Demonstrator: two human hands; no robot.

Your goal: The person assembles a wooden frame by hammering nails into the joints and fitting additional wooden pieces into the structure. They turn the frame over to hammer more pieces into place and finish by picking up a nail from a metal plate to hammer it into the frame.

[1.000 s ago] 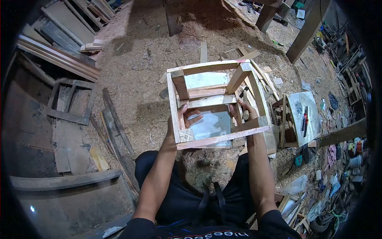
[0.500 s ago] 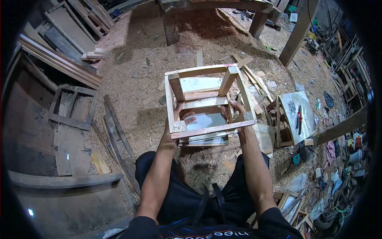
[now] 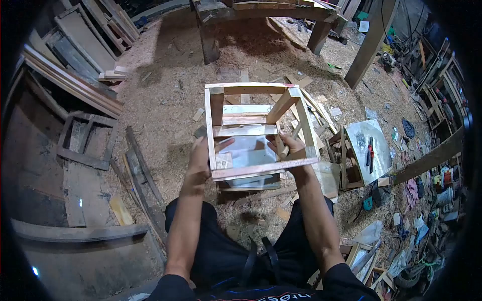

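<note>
At the left of the frame, long boards (image 3: 70,75) are leaned in a stack, and a flat wooden frame (image 3: 85,140) is laid on the dark floor below them; near the centre, a wooden crate frame (image 3: 253,130) (open, made of slats) is held above the sawdust floor (image 3: 165,90); the left hand (image 3: 201,158) is closed on its near left corner post, fingers reaching inside; the right hand (image 3: 291,148) is wrapped around the near right post; at the right, a small stool (image 3: 369,150) with a light top is seen, with red pliers (image 3: 370,150) lying on it.
</note>
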